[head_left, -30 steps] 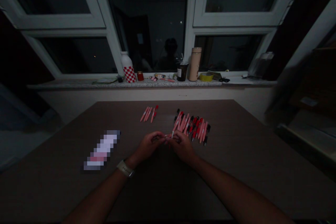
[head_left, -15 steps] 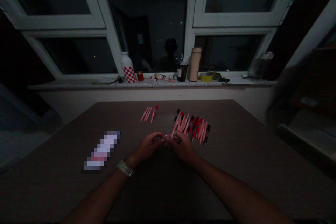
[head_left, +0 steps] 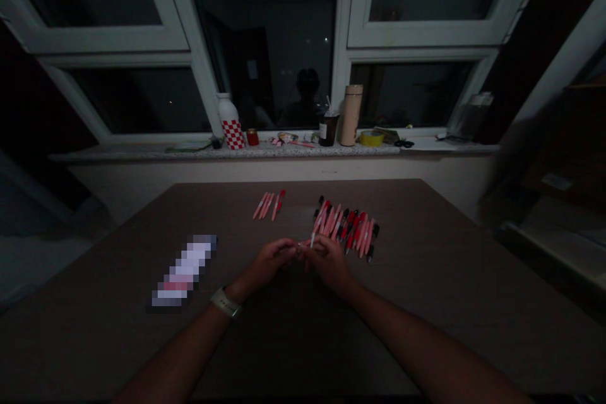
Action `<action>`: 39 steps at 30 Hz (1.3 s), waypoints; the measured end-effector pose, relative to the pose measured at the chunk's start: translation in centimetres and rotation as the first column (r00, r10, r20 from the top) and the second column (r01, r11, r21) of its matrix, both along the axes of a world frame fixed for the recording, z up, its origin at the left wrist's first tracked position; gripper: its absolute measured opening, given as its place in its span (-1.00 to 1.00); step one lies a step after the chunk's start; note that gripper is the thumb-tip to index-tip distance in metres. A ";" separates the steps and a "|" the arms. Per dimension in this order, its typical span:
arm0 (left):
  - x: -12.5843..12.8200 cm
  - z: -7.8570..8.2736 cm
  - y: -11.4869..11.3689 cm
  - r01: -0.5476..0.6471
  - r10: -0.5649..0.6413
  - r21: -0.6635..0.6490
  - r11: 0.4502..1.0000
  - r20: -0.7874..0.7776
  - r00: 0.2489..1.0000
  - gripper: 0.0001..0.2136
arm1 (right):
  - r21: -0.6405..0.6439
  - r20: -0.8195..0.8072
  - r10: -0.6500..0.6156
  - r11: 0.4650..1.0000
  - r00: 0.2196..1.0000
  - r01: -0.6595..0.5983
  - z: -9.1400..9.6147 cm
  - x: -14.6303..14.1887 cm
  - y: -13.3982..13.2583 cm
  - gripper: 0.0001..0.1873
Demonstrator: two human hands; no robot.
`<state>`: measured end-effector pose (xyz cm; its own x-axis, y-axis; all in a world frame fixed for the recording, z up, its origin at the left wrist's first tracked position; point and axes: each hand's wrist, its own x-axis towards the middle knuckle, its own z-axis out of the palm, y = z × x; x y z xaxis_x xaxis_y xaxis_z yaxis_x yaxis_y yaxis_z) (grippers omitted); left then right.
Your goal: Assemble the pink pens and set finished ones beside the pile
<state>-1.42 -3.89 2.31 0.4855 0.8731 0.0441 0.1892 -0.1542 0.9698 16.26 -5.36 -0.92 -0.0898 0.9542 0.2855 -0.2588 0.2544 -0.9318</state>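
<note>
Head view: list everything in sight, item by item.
Small pen group: about four, pink and red, far middle of table.
Pen bunch: many, pink, red and black, table, right of centre.
Blurred object: one, white and pink, table, left.
Table: one, dark brown, foreground.
Checked bottle: one, red and white, windowsill.
Small jar: one, red, windowsill.
Dark jar: one, black, windowsill.
Flask: one, tan, windowsill.
Tape roll: one, yellow, windowsill.
Held pen: one, pink, between hands.
Wristwatch: one, pale, left wrist.
Left hand: on pen.
Right hand: on pen.

Pink pen (head_left: 305,243), held between left hand (head_left: 269,262) and right hand (head_left: 329,263), pink-and-red pens (head_left: 345,230) lying side by side beyond
</note>
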 end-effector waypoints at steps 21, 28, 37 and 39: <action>0.0 -0.2 0.2 -0.026 0.030 0.060 0.998 -0.073 0.997 -0.61 | -0.033 -0.010 0.021 0.999 1.000 -0.021 -0.1 0.1 0.3 -0.62; 0.2 0.0 0.0 -0.056 0.057 0.036 0.998 -0.033 0.998 -0.63 | -0.028 -0.016 0.032 0.999 0.999 -0.032 0.1 0.1 0.1 -0.66; 0.0 -0.1 0.1 -0.036 0.038 0.066 0.997 -0.040 0.998 -0.65 | -0.034 0.015 0.028 0.999 0.999 -0.028 0.1 0.2 0.1 -0.66; 0.0 -0.2 0.2 -0.033 0.035 0.058 0.998 -0.035 0.999 -0.66 | -0.028 0.032 0.020 0.999 0.999 -0.019 0.1 0.2 0.2 -0.67</action>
